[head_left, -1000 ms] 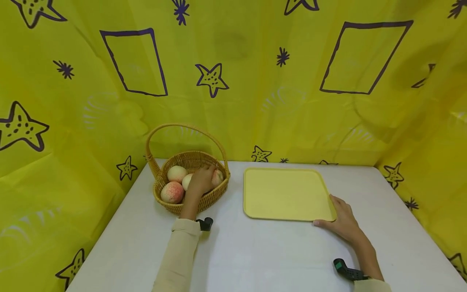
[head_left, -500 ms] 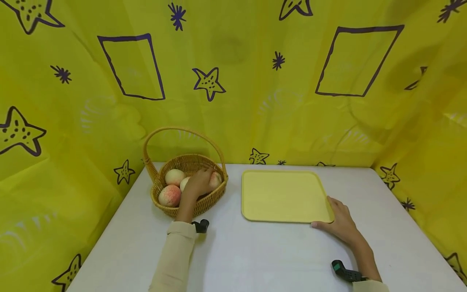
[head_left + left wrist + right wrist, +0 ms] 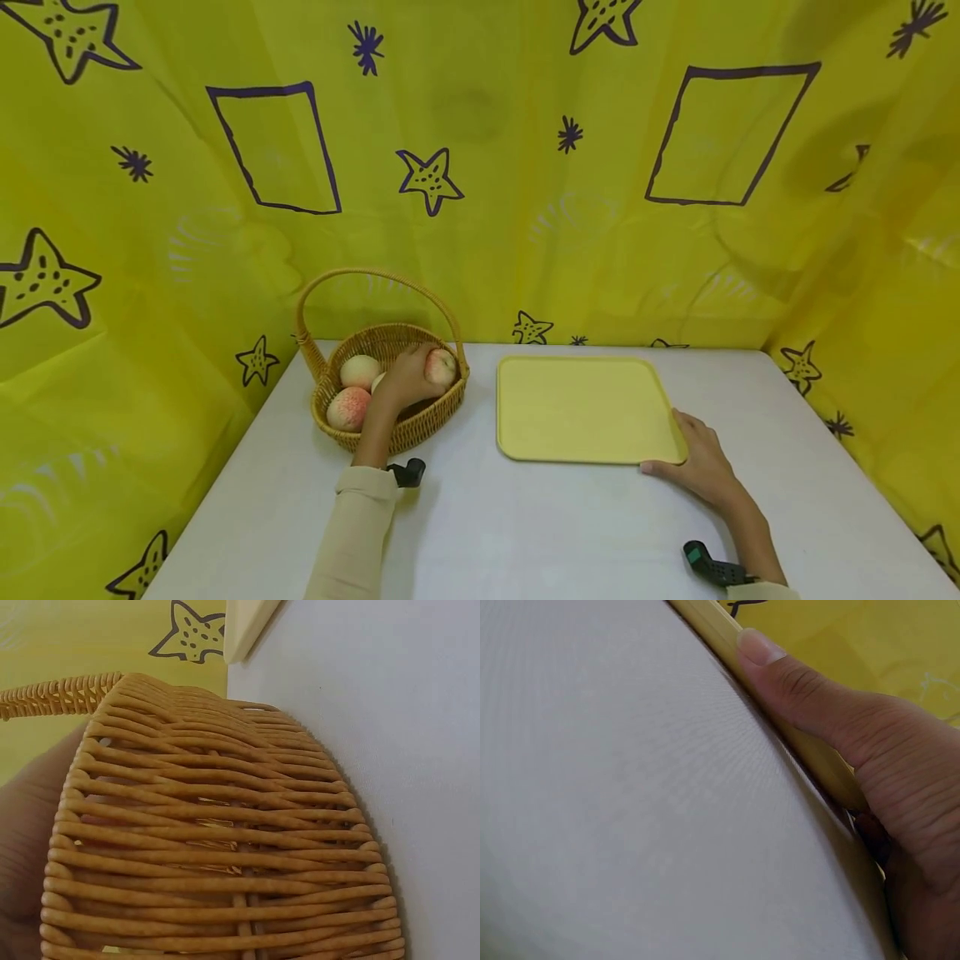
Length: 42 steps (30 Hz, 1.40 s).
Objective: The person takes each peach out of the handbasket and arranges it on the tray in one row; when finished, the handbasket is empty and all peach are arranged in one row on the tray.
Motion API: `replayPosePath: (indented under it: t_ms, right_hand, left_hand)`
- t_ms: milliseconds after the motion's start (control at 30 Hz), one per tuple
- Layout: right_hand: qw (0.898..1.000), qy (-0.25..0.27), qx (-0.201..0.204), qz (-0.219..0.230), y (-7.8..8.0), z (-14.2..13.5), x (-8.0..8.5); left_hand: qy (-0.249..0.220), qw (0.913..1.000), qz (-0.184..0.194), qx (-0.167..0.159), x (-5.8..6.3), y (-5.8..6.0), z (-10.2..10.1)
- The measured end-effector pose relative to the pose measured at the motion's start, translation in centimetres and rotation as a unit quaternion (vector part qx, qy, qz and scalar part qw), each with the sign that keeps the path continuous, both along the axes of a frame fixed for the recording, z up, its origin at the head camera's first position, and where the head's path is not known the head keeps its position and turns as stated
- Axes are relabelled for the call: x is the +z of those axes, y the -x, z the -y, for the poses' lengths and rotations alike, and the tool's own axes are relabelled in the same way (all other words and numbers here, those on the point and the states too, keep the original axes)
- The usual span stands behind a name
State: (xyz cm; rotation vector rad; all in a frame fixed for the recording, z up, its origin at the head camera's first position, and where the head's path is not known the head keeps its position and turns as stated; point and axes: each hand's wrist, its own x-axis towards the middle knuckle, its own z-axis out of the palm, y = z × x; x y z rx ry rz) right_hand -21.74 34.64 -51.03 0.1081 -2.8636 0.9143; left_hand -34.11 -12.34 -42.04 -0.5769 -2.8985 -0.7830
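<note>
In the head view, my left hand [image 3: 408, 379] reaches over the near rim of a wicker basket [image 3: 420, 433] and grips a peach [image 3: 440, 367] at its right end. Other pink and cream peaches [image 3: 348, 409] lie in the left part of the basket, one partly covered by the hand. The left wrist view shows mostly the woven basket side [image 3: 225, 840], with the hand behind it. My right hand [image 3: 697, 460] holds the near right corner of a yellow tray [image 3: 585, 408]. Its thumb [image 3: 802, 690] lies along the tray's near edge in the right wrist view.
The basket's tall arched handle [image 3: 375, 273] rises over the peaches. Basket and tray stand side by side on a white table [image 3: 487, 525]. A yellow curtain [image 3: 495, 250] with drawn stars encloses the back and sides.
My left hand has lifted the peach slightly in the basket, so more of it shows beside the fingers. My right hand stays at the tray corner. The head view has shifted slightly.
</note>
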Motion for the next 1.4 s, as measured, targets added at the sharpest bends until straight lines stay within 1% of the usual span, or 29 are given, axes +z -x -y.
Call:
replayPosePath:
  t_ms: [200,433,600,700,833,1033,1267,1333,1400]
  right_hand:
    - [1.000,-0.001,0.001,0.000,0.0,0.0,-0.2]
    - [1.000,-0.001,0.000,0.009,0.0,0.0,0.1]
    - [1.000,-0.003,-0.002,0.012,-0.1,0.0,0.3]
    - [1.000,-0.004,-0.003,0.012,0.2,-0.1,0.2]
    - [1.000,-0.003,-0.002,0.012,0.2,-0.1,-0.1]
    - [1.000,-0.004,-0.002,0.012,0.1,-0.2,-0.2]
    - [1.000,-0.014,-0.005,0.008,0.2,0.0,-0.1]
    - [1.000,-0.015,-0.005,0.007,0.2,0.0,-0.2]
    - [1.000,-0.015,-0.003,0.007,0.1,0.0,-0.2]
  left_hand:
    - [-0.042,0.9989,0.003,0.021,0.1,-0.5,0.0]
    - [-0.090,0.9942,-0.002,0.058,0.4,-1.2,0.3]
    - [-0.157,0.9841,0.022,0.080,0.6,-1.8,0.7]
    - [-0.186,0.9778,0.028,0.091,0.7,-2.3,0.9]
    - [-0.211,0.9732,0.023,0.090,0.9,-2.9,0.9]
    - [-0.254,0.9634,0.024,0.083,1.0,-3.7,0.7]
    - [-0.296,0.9493,0.041,0.099,1.3,-4.8,0.4]
    - [-0.303,0.9468,0.037,0.101,1.3,-5.0,0.3]
    - [-0.305,0.9467,0.027,0.101,1.3,-5.2,0.3]
